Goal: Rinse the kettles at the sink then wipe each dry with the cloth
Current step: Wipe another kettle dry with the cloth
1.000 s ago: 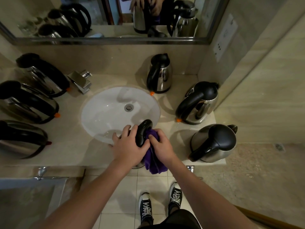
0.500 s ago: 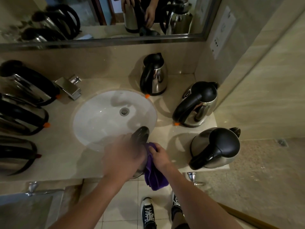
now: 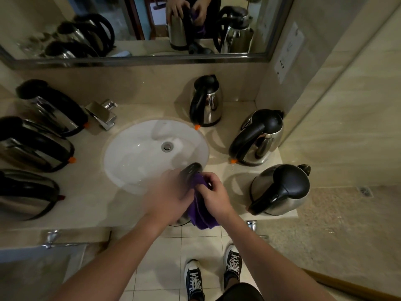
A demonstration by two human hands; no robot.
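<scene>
Held kettle (image 3: 191, 170): at the counter's front edge by the basin (image 3: 134, 153). Your left hand (image 3: 171, 196) wraps its body; right hand (image 3: 213, 195) pinches the purple cloth (image 3: 200, 213). Risk: wet steel slipping floorward.

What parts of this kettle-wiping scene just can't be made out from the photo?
Head view only:
- Held kettle: its body is hidden under the left hand, the right hand and the purple cloth.
- Left hand: motion-blurred, fingers unclear.
- Left-side kettles: cut off by the frame edge.
- Wall panel: markings too small to read.
</scene>
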